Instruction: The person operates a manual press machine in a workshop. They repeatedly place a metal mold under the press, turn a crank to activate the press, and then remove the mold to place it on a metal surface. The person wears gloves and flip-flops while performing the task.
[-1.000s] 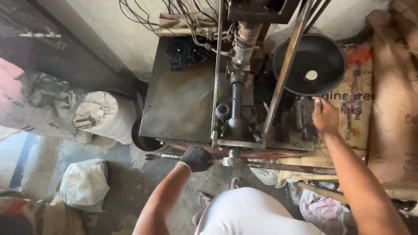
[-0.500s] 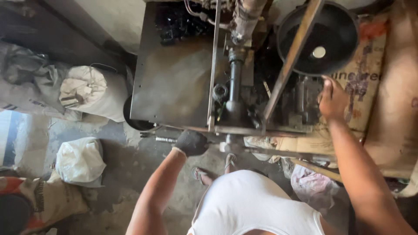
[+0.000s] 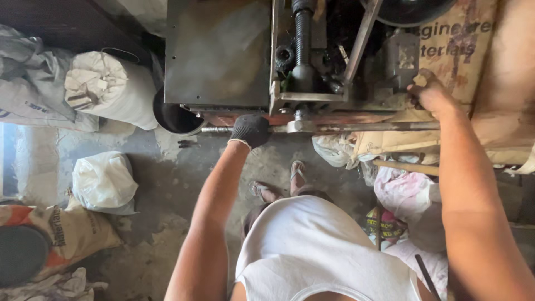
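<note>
The left hand (image 3: pixel 250 130), in a dark knitted glove with a pale cuff, has its grip clenched around a long horizontal steel bar (image 3: pixel 356 127) that runs along the front edge of the machine (image 3: pixel 312 61). The bare right hand (image 3: pixel 430 95) rests farther right and a little higher, fingers curled onto the machine's frame beside a dull grey metal block (image 3: pixel 402 58); whether that grip is closed on anything I cannot tell.

The bar is thin, round and worn, grey with rusty patches, and passes through a pale metal fitting (image 3: pixel 301 126) near the middle. Above it stands a thick black threaded screw shaft (image 3: pixel 303 33), upright in the frame, with greasy dark parts around it. To the left a flat sheet-metal panel (image 3: pixel 220 53), scuffed and matt, covers the machine's side. A slanting flat steel strip (image 3: pixel 361 42) crosses in front of the works.

A dark round bucket (image 3: pixel 175 119) sits under the panel's corner. On the rough concrete floor (image 3: pixel 150 234) lie a rolled white woven sack (image 3: pixel 108 86), a tied white plastic bag (image 3: pixel 105 181) and a printed brown sack (image 3: pixel 67 234). Brown cardboard (image 3: pixel 462 39) leans at the right, with crumpled pink and white cloth (image 3: pixel 409 195) below it.

The person's white vest (image 3: pixel 323 251) hides the floor beneath; only sandalled feet (image 3: pixel 278 187) show. The black wheel (image 3: pixel 412 8) on top is cut off by the frame edge.
</note>
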